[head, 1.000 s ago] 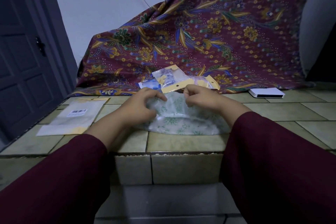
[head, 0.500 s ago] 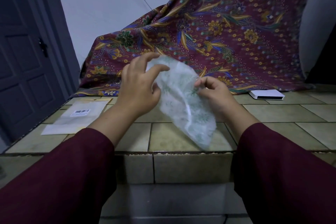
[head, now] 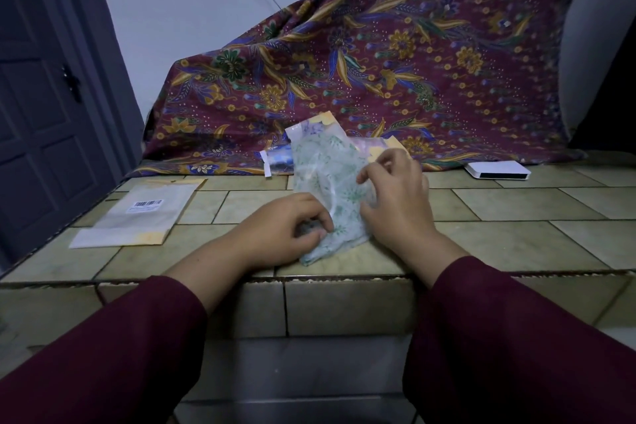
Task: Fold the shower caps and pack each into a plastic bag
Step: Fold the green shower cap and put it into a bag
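Observation:
A translucent shower cap (head: 328, 182) with a green leaf print is folded into a narrow shape, its lower end resting on the tiled counter (head: 516, 237). My left hand (head: 285, 227) pinches its lower left edge. My right hand (head: 395, 196) grips its right side, fingers curled on the plastic. Behind the cap lie packed bags with yellow headers (head: 321, 124), partly hidden by it. An empty flat plastic bag (head: 141, 217) with a barcode label lies on the counter to the left.
A maroon floral cloth (head: 395, 62) drapes over something at the back of the counter. A white flat box (head: 497, 170) lies at the right rear. A dark door (head: 41, 107) stands at the left. The counter's front edge runs just below my wrists.
The cap was lifted off the counter and held up between both hands. Now it is lowered again, narrower, with my left hand down at its bottom edge.

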